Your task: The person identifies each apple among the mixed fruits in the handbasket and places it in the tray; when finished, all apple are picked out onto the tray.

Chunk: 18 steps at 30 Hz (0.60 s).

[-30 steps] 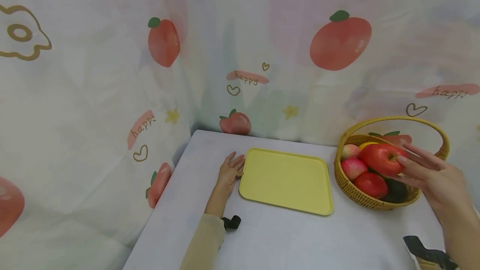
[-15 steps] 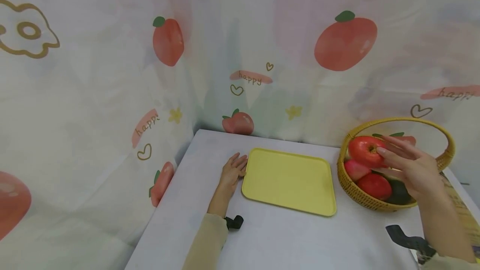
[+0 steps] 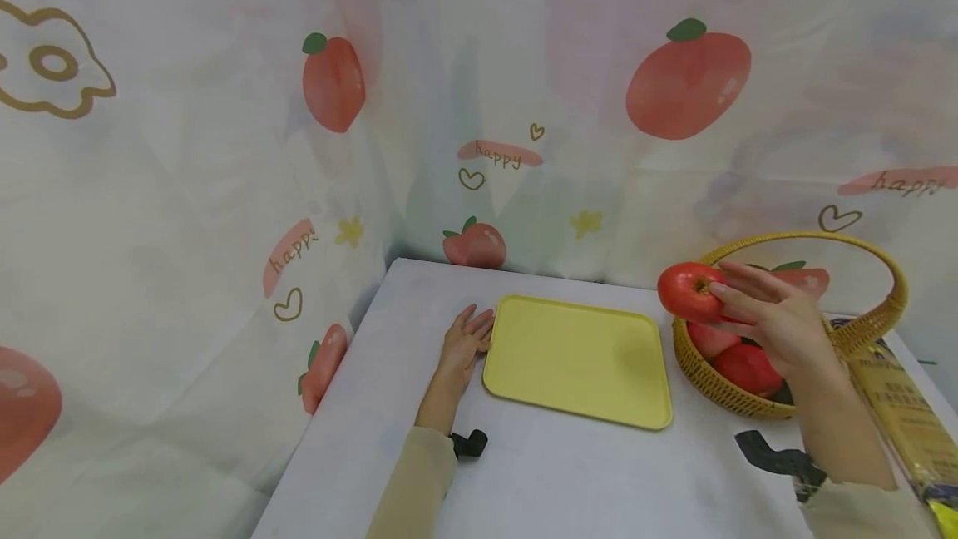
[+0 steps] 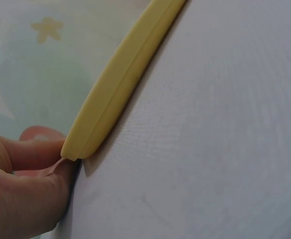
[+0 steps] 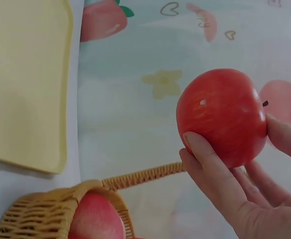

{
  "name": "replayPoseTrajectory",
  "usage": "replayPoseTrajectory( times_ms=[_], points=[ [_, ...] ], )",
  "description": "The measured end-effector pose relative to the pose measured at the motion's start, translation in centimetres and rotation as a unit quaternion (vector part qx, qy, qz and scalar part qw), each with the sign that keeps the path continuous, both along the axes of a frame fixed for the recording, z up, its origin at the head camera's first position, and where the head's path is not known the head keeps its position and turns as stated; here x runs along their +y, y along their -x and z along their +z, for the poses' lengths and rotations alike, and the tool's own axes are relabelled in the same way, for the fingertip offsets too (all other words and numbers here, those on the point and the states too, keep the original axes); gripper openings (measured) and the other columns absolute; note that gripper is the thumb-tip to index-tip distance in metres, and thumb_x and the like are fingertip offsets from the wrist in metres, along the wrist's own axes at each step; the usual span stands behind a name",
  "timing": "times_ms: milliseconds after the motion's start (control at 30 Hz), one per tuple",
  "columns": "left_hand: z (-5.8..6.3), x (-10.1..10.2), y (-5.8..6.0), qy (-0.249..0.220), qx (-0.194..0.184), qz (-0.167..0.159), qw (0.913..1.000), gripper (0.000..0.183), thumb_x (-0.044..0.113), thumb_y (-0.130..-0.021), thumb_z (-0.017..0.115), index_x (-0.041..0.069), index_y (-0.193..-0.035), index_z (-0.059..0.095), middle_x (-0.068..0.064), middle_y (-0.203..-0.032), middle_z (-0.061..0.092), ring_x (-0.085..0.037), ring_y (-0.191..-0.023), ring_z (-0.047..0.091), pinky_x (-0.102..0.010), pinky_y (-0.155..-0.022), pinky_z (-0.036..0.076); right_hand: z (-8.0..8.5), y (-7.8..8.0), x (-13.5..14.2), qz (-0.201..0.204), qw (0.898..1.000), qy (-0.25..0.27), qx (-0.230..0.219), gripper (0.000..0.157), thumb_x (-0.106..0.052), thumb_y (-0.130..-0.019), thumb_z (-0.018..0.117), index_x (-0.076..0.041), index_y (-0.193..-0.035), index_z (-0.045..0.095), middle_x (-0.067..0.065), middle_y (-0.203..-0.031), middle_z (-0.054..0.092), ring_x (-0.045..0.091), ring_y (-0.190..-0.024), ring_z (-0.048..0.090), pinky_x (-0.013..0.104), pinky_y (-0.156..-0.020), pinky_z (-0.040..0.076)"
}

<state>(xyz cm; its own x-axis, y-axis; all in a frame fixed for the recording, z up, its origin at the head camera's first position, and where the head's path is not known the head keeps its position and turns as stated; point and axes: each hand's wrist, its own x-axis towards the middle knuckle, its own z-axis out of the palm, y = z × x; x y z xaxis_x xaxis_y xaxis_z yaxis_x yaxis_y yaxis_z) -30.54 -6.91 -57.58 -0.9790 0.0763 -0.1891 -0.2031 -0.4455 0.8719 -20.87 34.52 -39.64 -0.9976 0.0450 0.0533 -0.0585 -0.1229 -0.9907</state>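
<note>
My right hand grips a red apple by its stem end, raised over the left rim of a wicker basket. In the right wrist view, the fingers and thumb hold the apple, and its dark stem sticks out. My left hand rests at the left edge of a yellow rectangular tray, fingers extended. The left wrist view has its fingertips touching the tray's rim. More red and pink fruit lies in the basket, partly hidden behind the right hand.
The tray lies flat on a white table, left of the basket, whose tall handle arches up behind the right hand. A yellowish printed packet lies at the right table edge. A fruit-patterned cloth hangs behind.
My right hand has carried the red apple leftward, from over the middle of the basket to its left rim. The left hand stays at the tray's edge.
</note>
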Motion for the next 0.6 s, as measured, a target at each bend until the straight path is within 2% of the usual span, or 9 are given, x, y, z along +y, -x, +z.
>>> replayPoseTrajectory(
  times_ms=[133,367,600],
  points=[
    [0.0,0.0,0.0,0.0,0.001,0.0,1.0,0.096,-0.038,-0.077,0.043,0.002,-0.163,0.026,-0.027,-0.153,0.05,-0.038,-0.144,0.048,-0.04,-0.117,0.043,0.0,0.4,-0.9,0.006,1.0,-0.002,-0.016,0.045,-0.01,-0.1,0.069,-0.016,-0.144,0.06,-0.014,-0.113,0.074,0.008,-0.09,0.075,0.025,-0.075,0.063],
    [-0.1,-0.1,0.1,0.003,-0.003,-0.002,1.0,0.094,-0.037,-0.078,0.044,0.002,-0.162,0.027,-0.026,-0.152,0.051,-0.036,-0.143,0.049,-0.038,-0.116,0.045,-0.4,1.6,-2.4,0.026,0.999,0.026,-0.035,0.035,-0.01,-0.099,0.071,-0.022,-0.132,0.067,-0.01,-0.112,0.076,0.016,-0.084,0.077,0.033,-0.074,0.065],
    [-0.1,0.0,0.0,0.0,-0.001,0.001,1.0,0.092,-0.036,-0.08,0.045,0.002,-0.162,0.028,-0.025,-0.152,0.051,-0.036,-0.143,0.049,-0.038,-0.116,0.044,-1.2,2.9,-4.0,0.052,0.996,0.063,-0.041,0.032,-0.007,-0.1,0.068,-0.019,-0.13,0.066,-0.006,-0.113,0.077,0.018,-0.089,0.078,0.039,-0.075,0.064]
  ],
)
